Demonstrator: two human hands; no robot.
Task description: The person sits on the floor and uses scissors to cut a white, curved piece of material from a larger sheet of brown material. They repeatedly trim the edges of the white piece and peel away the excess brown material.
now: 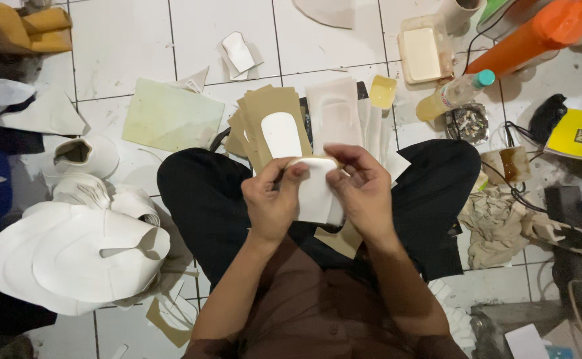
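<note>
1. The padded piece sits between the left hand and right hand, above the lap.
2. Beyond the knees, on the floor, lies a stack of card pieces — one cut insert on top.
3. Left of the person: a pile of cut panels (a shoe upper behind it).
4. Far right — a bottle beside an ashtray, a tray behind them.
</note>
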